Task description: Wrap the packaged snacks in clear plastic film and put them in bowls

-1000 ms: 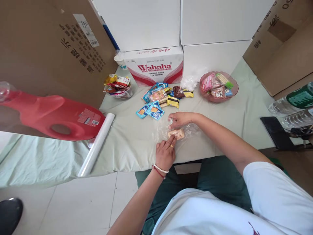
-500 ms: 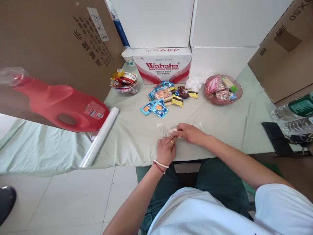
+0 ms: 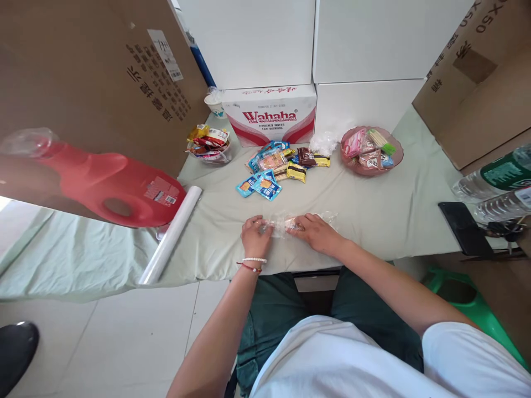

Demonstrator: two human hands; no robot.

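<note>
A small snack piece wrapped in clear plastic film [image 3: 286,224] lies on the pale green cloth [image 3: 373,210] near its front edge. My left hand [image 3: 255,236] pinches the film's left end, fingers curled. At the film's right end my right hand [image 3: 316,232] presses and grips it, fingers bent over the wrap. Both hands rest on the cloth, about a hand's width apart.
A roll of cling film [image 3: 171,234] lies at the left beside a red jug [image 3: 103,185]. Loose snack packets [image 3: 276,166], a glass bowl of snacks [image 3: 209,145], a pink dish of snacks [image 3: 372,149], a Wahaha box [image 3: 269,115], a phone [image 3: 460,228] and water bottles [image 3: 493,179] surround.
My left hand has slid left along the film to its end. My right hand has come down onto the right end, and the film is drawn out between them.
</note>
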